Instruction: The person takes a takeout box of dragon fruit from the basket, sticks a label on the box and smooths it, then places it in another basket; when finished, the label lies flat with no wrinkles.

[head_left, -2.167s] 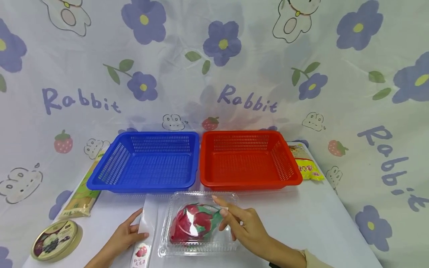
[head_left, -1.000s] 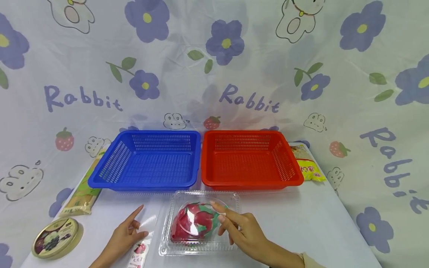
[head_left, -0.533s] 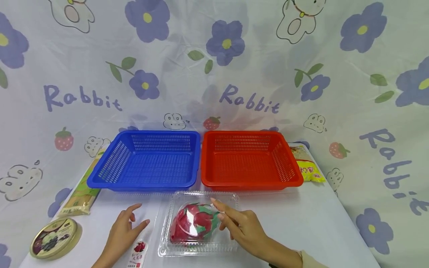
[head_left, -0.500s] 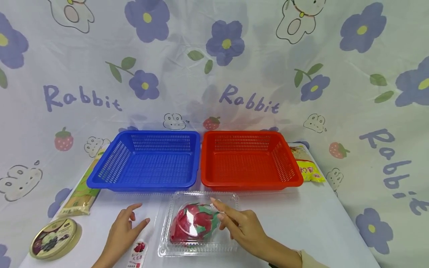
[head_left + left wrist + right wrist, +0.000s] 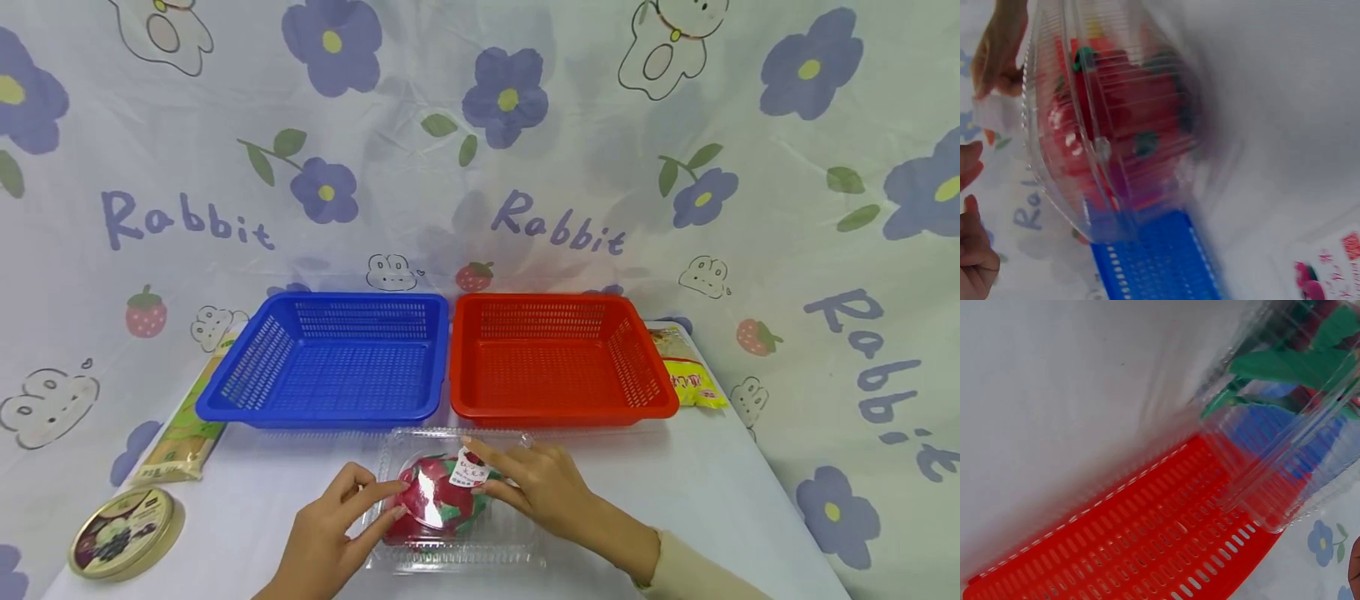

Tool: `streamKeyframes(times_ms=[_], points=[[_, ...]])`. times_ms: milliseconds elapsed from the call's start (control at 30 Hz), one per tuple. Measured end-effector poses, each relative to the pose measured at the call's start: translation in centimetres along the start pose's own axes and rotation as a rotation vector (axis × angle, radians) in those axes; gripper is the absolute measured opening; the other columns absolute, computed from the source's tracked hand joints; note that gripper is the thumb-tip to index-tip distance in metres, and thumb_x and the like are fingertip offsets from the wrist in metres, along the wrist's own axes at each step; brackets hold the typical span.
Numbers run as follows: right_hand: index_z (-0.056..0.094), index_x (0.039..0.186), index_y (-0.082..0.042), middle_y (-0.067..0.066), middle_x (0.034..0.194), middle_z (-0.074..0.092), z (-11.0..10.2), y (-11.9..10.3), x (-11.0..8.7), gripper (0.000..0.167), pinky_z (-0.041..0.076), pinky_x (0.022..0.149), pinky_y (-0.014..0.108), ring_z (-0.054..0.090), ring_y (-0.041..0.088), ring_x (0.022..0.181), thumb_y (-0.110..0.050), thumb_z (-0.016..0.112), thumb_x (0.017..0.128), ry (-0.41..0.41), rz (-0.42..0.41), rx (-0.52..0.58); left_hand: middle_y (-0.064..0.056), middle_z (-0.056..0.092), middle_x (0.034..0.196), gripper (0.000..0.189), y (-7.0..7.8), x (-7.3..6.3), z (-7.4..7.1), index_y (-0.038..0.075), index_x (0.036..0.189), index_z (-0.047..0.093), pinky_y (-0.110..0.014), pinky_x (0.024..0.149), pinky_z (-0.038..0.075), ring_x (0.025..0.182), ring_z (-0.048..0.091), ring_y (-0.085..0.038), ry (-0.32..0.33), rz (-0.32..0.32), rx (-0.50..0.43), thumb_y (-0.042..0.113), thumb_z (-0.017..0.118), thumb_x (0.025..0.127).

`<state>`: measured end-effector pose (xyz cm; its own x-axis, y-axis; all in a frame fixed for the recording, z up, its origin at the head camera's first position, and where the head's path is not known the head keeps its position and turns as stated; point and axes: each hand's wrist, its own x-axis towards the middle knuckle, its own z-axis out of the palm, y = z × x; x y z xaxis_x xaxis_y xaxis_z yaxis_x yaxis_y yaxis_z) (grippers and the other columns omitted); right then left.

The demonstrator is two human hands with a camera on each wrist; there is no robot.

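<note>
In the head view my right hand [image 5: 555, 487] pinches a small white sticker [image 5: 469, 470] with a red fruit picture and lettering, just above the lid of a clear plastic clamshell box [image 5: 465, 557]. Under that lid lies a red dragon fruit [image 5: 423, 508] with green scales. My left hand [image 5: 322, 525] reaches over the box's left side, thumb and forefinger apart, with nothing between them. Whether its fingertips touch the lid I cannot tell. The left wrist view shows another fruit-printed label [image 5: 1335, 269] on the table.
Behind the box stand a blue basket [image 5: 318, 417] and a red basket [image 5: 562, 412], side by side. At the left are a round gold tin [image 5: 120, 533] and a long green-and-tan packet [image 5: 183, 442]. A yellow packet [image 5: 690, 379] lies beside the red basket.
My left hand has released the label strip and moved right, over the box. The right hand has turned the sticker so its printed face shows; it stays above the lid.
</note>
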<state>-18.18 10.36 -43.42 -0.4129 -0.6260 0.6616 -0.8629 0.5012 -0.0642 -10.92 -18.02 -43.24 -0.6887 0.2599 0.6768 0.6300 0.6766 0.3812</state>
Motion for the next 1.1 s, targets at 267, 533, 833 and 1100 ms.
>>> streamKeyframes(times_ms=[267, 533, 833, 1100], points=[[0.057, 0.142, -0.025, -0.008, 0.073, 0.061, 0.8, 0.8, -0.3, 0.056, 0.038, 0.056, 0.010, 0.046, 0.003, 0.056, -0.059, 0.043, 0.099, -0.043, -0.026, -0.114, 0.006, 0.052, 0.091, 0.033, 0.7, 1.9, 1.6, 0.020, 0.108, 0.076, -0.004, 0.051, 0.033, 0.060, 0.040, 0.001, -0.027, 0.219, 0.056, 0.043, 0.054, 0.101], [0.051, 0.146, -0.031, -0.008, 0.076, 0.059, 1.2, 0.7, -0.2, 0.059, 0.042, 0.058, 0.013, 0.045, 0.002, 0.057, -0.060, 0.051, 0.095, -0.095, -0.050, -0.131, 0.004, 0.054, 0.088, 0.042, 0.7, 2.0, 3.1, 0.025, 0.106, 0.079, -0.010, 0.053, 0.045, 0.060, 0.046, -0.003, -0.052, 0.285, 0.123, 0.039, 0.040, 0.106], [0.049, 0.147, -0.030, -0.007, 0.076, 0.058, 1.6, 0.9, -0.2, 0.058, 0.045, 0.060, 0.016, 0.045, 0.003, 0.057, -0.061, 0.045, 0.098, -0.120, -0.062, -0.172, 0.003, 0.048, 0.077, 0.046, 0.4, 2.0, 3.9, 0.023, 0.100, 0.080, -0.010, 0.045, 0.035, 0.054, 0.039, -0.005, 0.025, 0.406, 0.230, 0.026, 0.035, 0.109], [0.049, 0.147, -0.032, -0.006, 0.074, 0.055, 2.1, 1.1, -0.4, 0.057, 0.049, 0.063, 0.020, 0.044, 0.003, 0.057, -0.061, 0.037, 0.100, -0.148, -0.060, -0.201, 0.001, 0.048, 0.076, 0.054, 0.3, 1.9, 4.2, 0.022, 0.099, 0.080, -0.011, 0.043, 0.035, 0.053, 0.037, -0.004, -0.012, 0.405, 0.285, 0.026, 0.028, 0.110]])
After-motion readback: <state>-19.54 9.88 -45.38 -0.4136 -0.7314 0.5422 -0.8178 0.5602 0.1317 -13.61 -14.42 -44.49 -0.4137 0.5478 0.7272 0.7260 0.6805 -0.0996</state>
